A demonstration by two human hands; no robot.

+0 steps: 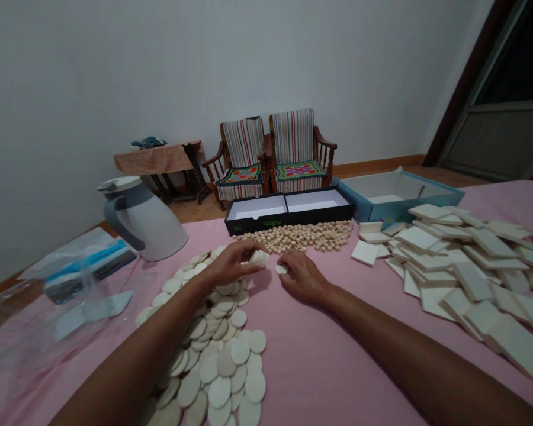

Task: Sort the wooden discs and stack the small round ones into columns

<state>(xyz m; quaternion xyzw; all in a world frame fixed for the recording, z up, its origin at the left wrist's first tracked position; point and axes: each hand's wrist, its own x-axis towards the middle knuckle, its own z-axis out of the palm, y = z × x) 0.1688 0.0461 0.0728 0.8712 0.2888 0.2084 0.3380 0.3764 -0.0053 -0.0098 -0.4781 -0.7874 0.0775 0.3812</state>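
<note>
Open pink cloth is bounded at left by flat, round discs, at right by square-edged pale tiles, and at the far side by small rounded beads. Near the beads, a disc stack is pinched by the left hand, a single disc by the right hand.

A pale jug with a grey handle stands at the left, near a blue-and-grey package and clear plastic. Beyond, two wooden armchairs (each draped in striped fabric, with a colourful patterned seat pad) stand side by side before a wall. Left of them, a pinkish cloth covers a small stand.
</note>
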